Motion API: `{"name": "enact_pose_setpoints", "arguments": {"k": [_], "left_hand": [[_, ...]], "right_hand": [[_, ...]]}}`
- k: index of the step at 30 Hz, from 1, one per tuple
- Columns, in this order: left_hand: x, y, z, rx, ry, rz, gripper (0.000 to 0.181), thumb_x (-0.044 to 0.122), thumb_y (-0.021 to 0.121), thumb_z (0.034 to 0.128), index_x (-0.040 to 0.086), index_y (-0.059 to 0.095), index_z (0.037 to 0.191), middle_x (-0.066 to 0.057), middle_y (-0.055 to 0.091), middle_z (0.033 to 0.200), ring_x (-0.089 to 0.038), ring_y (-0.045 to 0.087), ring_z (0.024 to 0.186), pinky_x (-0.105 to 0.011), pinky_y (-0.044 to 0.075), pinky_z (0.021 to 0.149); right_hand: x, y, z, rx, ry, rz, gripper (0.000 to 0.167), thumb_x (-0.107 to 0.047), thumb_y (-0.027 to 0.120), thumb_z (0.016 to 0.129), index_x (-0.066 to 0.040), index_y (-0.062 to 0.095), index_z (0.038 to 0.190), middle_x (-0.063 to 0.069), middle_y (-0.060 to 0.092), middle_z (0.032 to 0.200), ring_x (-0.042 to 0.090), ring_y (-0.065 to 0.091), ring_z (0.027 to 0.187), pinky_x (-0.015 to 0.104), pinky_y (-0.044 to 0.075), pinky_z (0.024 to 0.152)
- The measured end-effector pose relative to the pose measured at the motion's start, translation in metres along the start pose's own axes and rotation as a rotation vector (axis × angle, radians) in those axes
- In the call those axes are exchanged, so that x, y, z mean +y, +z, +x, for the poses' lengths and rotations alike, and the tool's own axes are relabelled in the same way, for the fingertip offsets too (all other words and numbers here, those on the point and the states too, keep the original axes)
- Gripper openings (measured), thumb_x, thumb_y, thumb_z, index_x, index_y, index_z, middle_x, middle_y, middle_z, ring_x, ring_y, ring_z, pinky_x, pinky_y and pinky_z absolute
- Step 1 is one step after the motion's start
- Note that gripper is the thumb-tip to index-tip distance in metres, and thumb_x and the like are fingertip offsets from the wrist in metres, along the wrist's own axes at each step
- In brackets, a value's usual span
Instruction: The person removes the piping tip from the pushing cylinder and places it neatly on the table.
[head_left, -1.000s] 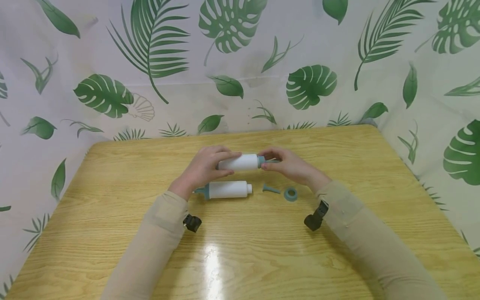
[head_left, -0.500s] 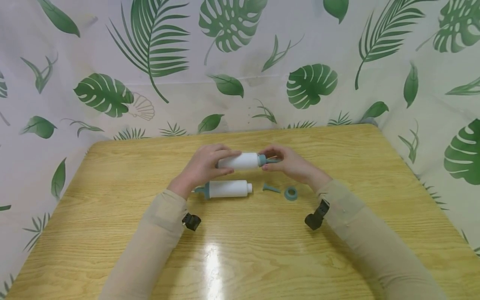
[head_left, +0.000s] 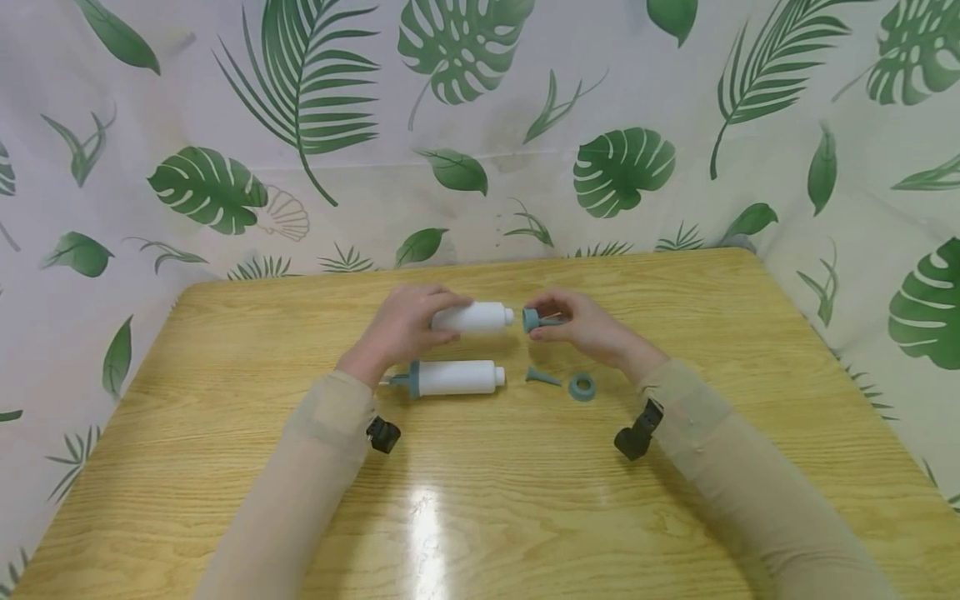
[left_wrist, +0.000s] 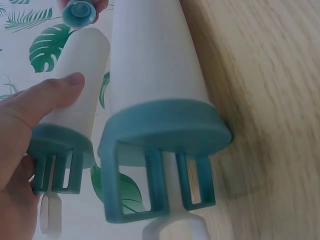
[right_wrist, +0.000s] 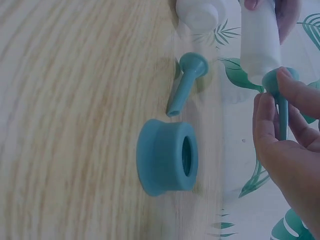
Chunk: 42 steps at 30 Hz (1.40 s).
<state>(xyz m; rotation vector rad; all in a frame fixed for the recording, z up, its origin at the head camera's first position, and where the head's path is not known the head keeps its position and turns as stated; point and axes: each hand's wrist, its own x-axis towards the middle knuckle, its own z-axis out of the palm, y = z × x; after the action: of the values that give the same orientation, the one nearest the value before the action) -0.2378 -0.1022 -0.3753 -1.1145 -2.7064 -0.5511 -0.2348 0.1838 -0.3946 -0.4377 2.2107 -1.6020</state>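
Note:
My left hand (head_left: pixel 405 329) grips a white syringe-like tube (head_left: pixel 482 317), its fingers curled round the barrel. A narrow white neck shows at the tube's right end. In the left wrist view its other end has a teal flanged cap (left_wrist: pixel 62 145) with a white plunger handle (left_wrist: pixel 51 215). Just right of that neck, apart from it, my right hand (head_left: pixel 588 327) pinches a teal nozzle with a wide collar (right_wrist: pixel 282 100). The collar's hollow opening (left_wrist: pixel 80 14) faces the tube.
Nearer me on the wooden table (head_left: pixel 495 500) lies a second white tube (head_left: pixel 457 378) with a teal cap and plunger. To its right are a loose teal nozzle (head_left: pixel 542 377) and a teal ring collar (head_left: pixel 582 387). A leaf-patterned cloth (head_left: pixel 480 125) hangs behind.
The teal nozzle has come off the tube's neck, moving slightly right with my right hand. My left hand and the tube have shifted a little left. The pieces on the table stayed put.

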Motion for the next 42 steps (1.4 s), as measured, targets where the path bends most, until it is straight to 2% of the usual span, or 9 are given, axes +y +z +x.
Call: {"name": "enact_pose_setpoints", "arguments": {"k": [8,14,19,26,33,37,40,42], "left_hand": [[-0.005,0.005,0.009,-0.119,-0.14,0.061,0.045,0.026,0.078,0.0806,0.018,0.065,0.123,-0.002,0.066,0.117,-0.022,0.06,0.103,-0.041,0.043,0.092],[-0.006,0.011,0.011,-0.18,-0.201,0.141,0.043,0.026,0.078,0.081,0.018,0.066,0.122,-0.002,0.067,0.115,-0.023,0.061,0.102,-0.042,0.042,0.093],[-0.006,0.015,0.012,-0.206,-0.25,0.148,0.044,0.025,0.077,0.0826,0.017,0.064,0.124,-0.003,0.066,0.117,-0.023,0.06,0.104,-0.04,0.045,0.091],[-0.004,0.016,0.014,-0.19,-0.299,0.095,0.039,0.021,0.073,0.0861,0.013,0.065,0.123,-0.006,0.064,0.118,-0.024,0.058,0.107,-0.041,0.044,0.093],[0.0,0.014,0.014,-0.155,-0.326,0.05,0.038,0.02,0.072,0.0872,0.012,0.064,0.124,-0.007,0.062,0.122,-0.025,0.056,0.112,-0.041,0.044,0.096],[0.006,0.011,0.014,-0.127,-0.306,0.025,0.04,0.022,0.072,0.0875,0.012,0.063,0.125,-0.007,0.062,0.123,-0.025,0.056,0.113,-0.041,0.043,0.097],[0.014,0.01,0.016,-0.097,-0.26,-0.006,0.042,0.024,0.072,0.0874,0.011,0.062,0.126,-0.007,0.061,0.124,-0.025,0.055,0.115,-0.04,0.041,0.099],[0.022,0.009,0.017,-0.084,-0.23,-0.058,0.042,0.024,0.071,0.0875,0.008,0.062,0.126,-0.008,0.061,0.124,-0.025,0.055,0.115,-0.039,0.041,0.099]], "right_hand": [[0.001,-0.001,-0.002,-0.017,0.032,-0.017,0.041,-0.004,0.066,0.089,0.0,0.051,0.127,0.017,0.054,0.121,0.029,0.055,0.108,0.041,0.046,0.095],[0.001,-0.001,-0.003,-0.026,0.041,-0.037,0.041,-0.008,0.066,0.09,-0.002,0.051,0.128,0.016,0.053,0.124,0.029,0.054,0.111,0.043,0.045,0.096],[0.004,-0.002,-0.003,-0.035,0.045,-0.042,0.041,-0.01,0.066,0.09,-0.003,0.052,0.128,0.016,0.053,0.124,0.029,0.054,0.11,0.043,0.045,0.095],[0.007,-0.002,-0.003,-0.053,0.033,-0.027,0.043,-0.01,0.066,0.09,0.0,0.05,0.129,0.017,0.054,0.124,0.028,0.056,0.109,0.043,0.045,0.096],[0.007,0.0,-0.004,-0.055,0.041,-0.034,0.042,-0.011,0.067,0.09,-0.004,0.052,0.128,0.015,0.054,0.125,0.027,0.056,0.11,0.042,0.044,0.097],[0.006,0.001,-0.004,-0.054,0.042,-0.048,0.041,-0.014,0.067,0.09,-0.006,0.053,0.127,0.013,0.054,0.125,0.027,0.055,0.112,0.043,0.043,0.097],[0.004,0.003,-0.005,-0.055,0.04,-0.081,0.042,-0.02,0.067,0.09,-0.007,0.054,0.129,0.012,0.053,0.126,0.028,0.052,0.116,0.045,0.042,0.099],[0.002,0.004,-0.006,-0.056,0.048,-0.102,0.045,-0.025,0.067,0.091,-0.008,0.054,0.13,0.011,0.052,0.128,0.029,0.05,0.119,0.046,0.04,0.1]]}}
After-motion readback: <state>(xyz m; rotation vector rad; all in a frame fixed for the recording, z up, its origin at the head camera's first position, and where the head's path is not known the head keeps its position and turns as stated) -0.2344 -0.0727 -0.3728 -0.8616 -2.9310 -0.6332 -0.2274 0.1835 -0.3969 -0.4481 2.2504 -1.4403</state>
